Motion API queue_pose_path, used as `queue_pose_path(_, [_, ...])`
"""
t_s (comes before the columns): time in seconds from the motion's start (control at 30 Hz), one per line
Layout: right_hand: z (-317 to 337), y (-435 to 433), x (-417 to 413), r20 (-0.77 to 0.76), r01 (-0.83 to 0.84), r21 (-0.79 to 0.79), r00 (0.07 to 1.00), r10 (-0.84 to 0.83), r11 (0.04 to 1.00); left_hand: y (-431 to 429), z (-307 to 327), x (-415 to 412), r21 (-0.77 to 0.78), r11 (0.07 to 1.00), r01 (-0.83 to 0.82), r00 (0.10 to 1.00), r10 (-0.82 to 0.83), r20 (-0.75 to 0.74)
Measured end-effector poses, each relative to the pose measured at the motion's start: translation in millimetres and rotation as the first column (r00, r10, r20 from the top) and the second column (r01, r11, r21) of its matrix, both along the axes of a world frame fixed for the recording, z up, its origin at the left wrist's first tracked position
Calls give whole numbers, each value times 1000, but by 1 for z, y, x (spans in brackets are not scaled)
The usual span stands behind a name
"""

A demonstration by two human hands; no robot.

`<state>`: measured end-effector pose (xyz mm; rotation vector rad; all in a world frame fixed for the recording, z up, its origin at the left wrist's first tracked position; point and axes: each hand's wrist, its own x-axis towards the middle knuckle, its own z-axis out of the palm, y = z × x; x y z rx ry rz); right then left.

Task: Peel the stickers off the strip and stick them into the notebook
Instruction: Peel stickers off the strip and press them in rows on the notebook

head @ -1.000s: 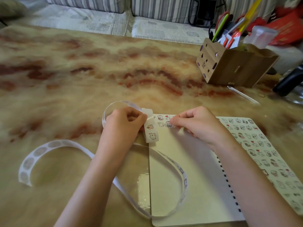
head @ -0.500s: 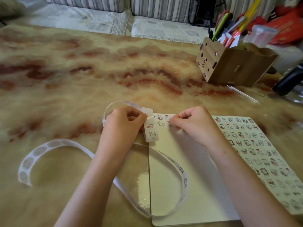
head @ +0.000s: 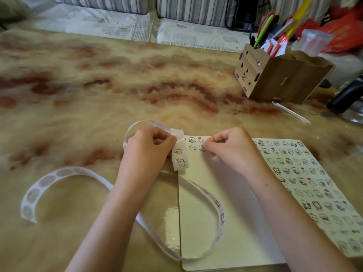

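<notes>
- Head view: the left hand [head: 149,148] pinches the strip [head: 179,156] near its free end, which hangs from that grip toward the person.
- Its two cartoon-animal stickers lie just right of the left grip and just left of the right hand [head: 233,148].
- The right hand's curled fingertips sit on a sticker [head: 202,148] near the notebook [head: 225,203] page's far-left corner; I cannot tell whether they are pinching or pressing.
- The white backing loops away leftward, showing blank circles.
</notes>
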<state>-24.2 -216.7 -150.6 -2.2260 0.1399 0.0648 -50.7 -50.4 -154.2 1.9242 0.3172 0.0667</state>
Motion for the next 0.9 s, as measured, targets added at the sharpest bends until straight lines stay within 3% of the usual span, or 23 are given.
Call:
queue_pose_path(0.23, [-5,1,1,33,16,-50,999,-14,999,0,-1,1,-9,1000,4,1000,-4,-1])
queue_pose_path(0.9, [-11,-3,7,53,29,18,998,-30,999,0,-2,1,23,1000,6,1000,-6,-2])
